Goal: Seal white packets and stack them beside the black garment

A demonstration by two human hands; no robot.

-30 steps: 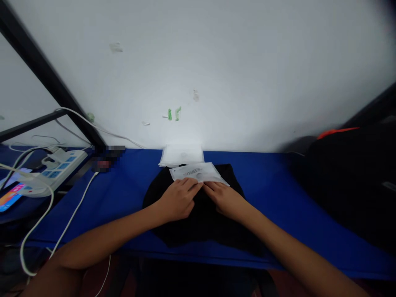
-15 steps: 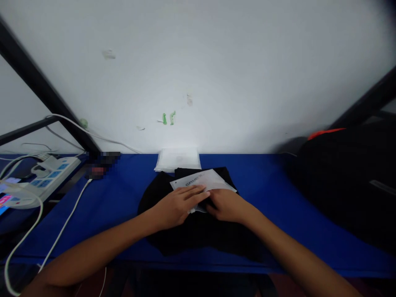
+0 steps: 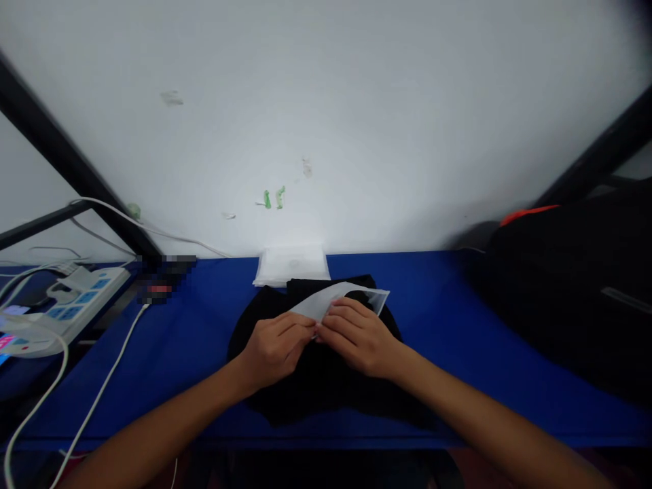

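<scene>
A translucent white plastic bag lies tilted over a bunched black cloth in front of me. My left hand pinches the bag's near edge with fingers closed. Right beside it, my right hand grips the same edge, its fingers bent over the plastic and the fingertips of both hands nearly touching. At the bag's right end, its corner stands loose and something dark shows through it. My fingers hide most of the near edge. Behind the cloth, against the wall, sits a stack of similar white bags.
The blue table meets a white wall. At the left are a white power strip and a white cable. A large black bag with an orange edge stands at the right.
My right hand has come out from under the plastic and now grips its near edge from above. My left hand has drawn back and closed on the edge. The printed side no longer shows.
</scene>
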